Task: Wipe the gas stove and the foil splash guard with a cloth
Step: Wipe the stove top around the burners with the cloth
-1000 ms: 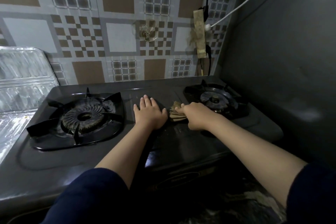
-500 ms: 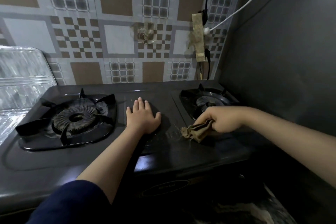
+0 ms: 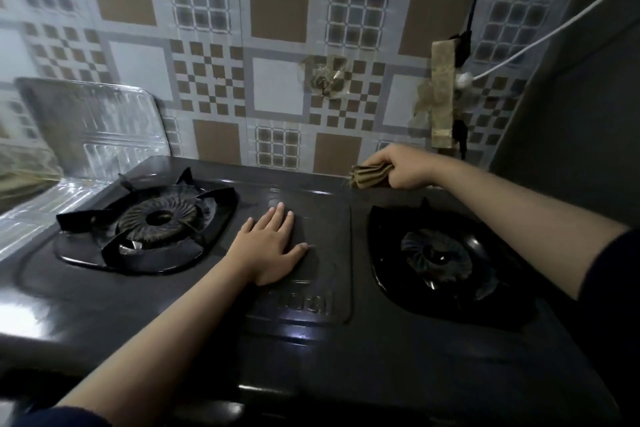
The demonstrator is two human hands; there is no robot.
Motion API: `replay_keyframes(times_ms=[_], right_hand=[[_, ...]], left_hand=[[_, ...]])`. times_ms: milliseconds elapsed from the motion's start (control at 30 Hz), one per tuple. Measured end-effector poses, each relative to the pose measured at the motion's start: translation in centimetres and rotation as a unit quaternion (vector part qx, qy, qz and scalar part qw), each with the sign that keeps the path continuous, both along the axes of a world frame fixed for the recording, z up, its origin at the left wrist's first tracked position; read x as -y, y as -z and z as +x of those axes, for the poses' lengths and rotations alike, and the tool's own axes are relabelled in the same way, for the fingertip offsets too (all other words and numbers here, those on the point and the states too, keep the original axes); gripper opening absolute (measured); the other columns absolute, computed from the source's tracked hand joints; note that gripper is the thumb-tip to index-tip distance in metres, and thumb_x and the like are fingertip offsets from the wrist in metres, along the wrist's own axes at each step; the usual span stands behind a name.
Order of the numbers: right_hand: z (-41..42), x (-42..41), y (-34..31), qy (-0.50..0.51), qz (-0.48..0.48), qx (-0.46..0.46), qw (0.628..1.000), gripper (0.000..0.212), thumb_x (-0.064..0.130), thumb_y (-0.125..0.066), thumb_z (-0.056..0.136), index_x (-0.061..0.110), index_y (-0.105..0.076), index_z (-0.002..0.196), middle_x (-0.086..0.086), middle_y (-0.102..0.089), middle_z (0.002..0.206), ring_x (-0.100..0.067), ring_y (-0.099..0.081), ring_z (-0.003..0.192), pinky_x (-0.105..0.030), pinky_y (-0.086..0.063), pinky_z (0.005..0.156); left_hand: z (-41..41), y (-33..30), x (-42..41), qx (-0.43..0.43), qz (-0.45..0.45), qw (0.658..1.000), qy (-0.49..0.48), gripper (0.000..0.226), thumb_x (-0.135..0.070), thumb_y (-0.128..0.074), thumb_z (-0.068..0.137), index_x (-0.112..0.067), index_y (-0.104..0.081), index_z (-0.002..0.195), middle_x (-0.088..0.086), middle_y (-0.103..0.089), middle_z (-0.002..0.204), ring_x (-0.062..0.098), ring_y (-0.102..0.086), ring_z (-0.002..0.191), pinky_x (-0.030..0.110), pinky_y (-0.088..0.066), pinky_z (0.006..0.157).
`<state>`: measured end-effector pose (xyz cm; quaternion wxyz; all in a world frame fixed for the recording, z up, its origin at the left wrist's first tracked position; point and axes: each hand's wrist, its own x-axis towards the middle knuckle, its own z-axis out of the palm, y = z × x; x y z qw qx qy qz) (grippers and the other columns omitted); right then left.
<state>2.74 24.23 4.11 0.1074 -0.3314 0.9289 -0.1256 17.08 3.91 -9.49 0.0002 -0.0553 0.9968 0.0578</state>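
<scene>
- Patterned wall tiles (image 3: 277, 87) are backing the black gas stove (image 3: 398, 350) I'm wiping.
- My right hand (image 3: 405, 168) is clenching the folded cloth (image 3: 370, 176) at the stove's back edge, behind the right burner (image 3: 437, 255).
- My left hand (image 3: 273, 248) is lying flat, fingers straight, between the burners.
- Foil splash guard (image 3: 100, 135) is standing far left, nearer my left hand.

Black gas stove (image 3: 381, 357) top (glossy), left hand (image 3: 273, 250) flat on its centre panel

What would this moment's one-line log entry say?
left hand flat on stove centre | right hand grips cloth at stove's back edge | splash guard untouched
</scene>
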Motion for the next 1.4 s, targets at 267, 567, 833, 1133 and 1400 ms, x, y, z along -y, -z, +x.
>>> replay_keyframes(times_ms=[267,567,833,1133,1400], right_hand=[[-6.4,3.4,5.9,-0.145,0.080,-0.025,0.986,0.083,-0.016,-0.035,0.070,0.039,-0.056,0.129,0.017,-0.043,0.146,-0.016,-0.048,0.125,-0.032,-0.046,0.093],[-9.7,0.8,6.6,-0.209,0.106,-0.004,0.972,0.087,-0.020,-0.034,0.066,0.038,-0.060,0.125,0.028,-0.033,0.147,-0.013,-0.047,0.129,-0.040,-0.043,0.104],[-10.3,-2.5,6.7,-0.149,0.106,0.000,0.983,0.085,-0.019,-0.034,0.069,0.033,-0.052,0.134,0.018,-0.036,0.149,-0.015,-0.040,0.136,-0.036,-0.036,0.112],[-8.6,-4.9,3.8,-0.098,0.200,-0.051,0.974,0.055,-0.006,-0.042,0.080,0.022,-0.065,0.122,0.001,-0.069,0.100,-0.017,-0.056,0.075,-0.024,-0.037,0.057],[-7.6,-5.2,3.4,-0.063,0.227,-0.066,0.970,0.031,-0.002,-0.047,0.079,0.019,-0.069,0.083,0.000,-0.058,0.073,-0.016,-0.046,0.061,-0.028,-0.034,0.053]], left_hand=[[0.1,0.1,0.1,-0.019,0.029,0.999,-0.040,0.107,-0.078,-0.002,0.059,-0.027,-0.007,0.153,-0.008,0.007,0.160,0.006,0.005,0.147,0.034,0.000,0.119],[0.1,0.1,0.0,0.006,0.008,0.999,-0.045,0.106,-0.077,-0.001,0.061,-0.024,-0.007,0.153,-0.004,0.008,0.161,0.010,0.005,0.148,0.035,-0.002,0.118],[0.1,0.0,-0.1,-0.002,0.012,0.999,-0.048,0.106,-0.077,-0.004,0.060,-0.027,-0.010,0.153,-0.006,0.005,0.161,0.008,0.003,0.148,0.035,-0.002,0.118],[0.1,0.2,0.3,-0.014,0.018,0.998,-0.053,0.105,-0.078,-0.005,0.061,-0.028,-0.012,0.153,-0.009,0.003,0.161,0.007,0.001,0.147,0.035,-0.004,0.118],[0.1,0.3,0.0,-0.019,0.025,0.998,-0.050,0.106,-0.079,-0.005,0.060,-0.027,-0.011,0.153,-0.009,0.002,0.161,0.007,0.001,0.147,0.036,-0.004,0.119]])
